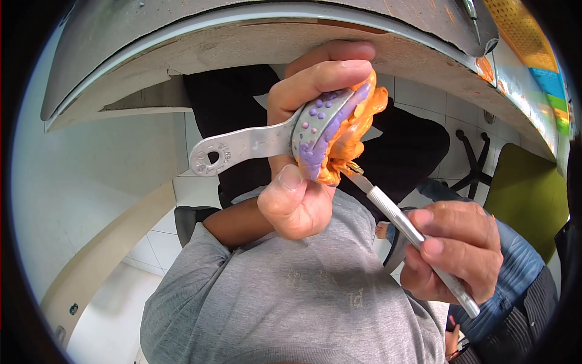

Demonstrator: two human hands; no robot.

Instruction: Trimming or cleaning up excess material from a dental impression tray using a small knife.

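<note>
My left hand grips a metal dental impression tray by its perforated bowl, thumb below and fingers above. The tray's flat handle sticks out to the left. Purple impression material lines the bowl and shows as small beads through the holes. Over it lies a thick, lumpy layer of orange impression material, facing right. My right hand is closed around the silver handle of a craft knife. The knife's blade points up and left, and its tip meets the lower edge of the orange material.
A curved-looking table edge runs across the top, above my hands. On the tabletop at the upper right are a thin metal tool and a yellow and blue package. A green chair and another person's denim sleeve are at the right.
</note>
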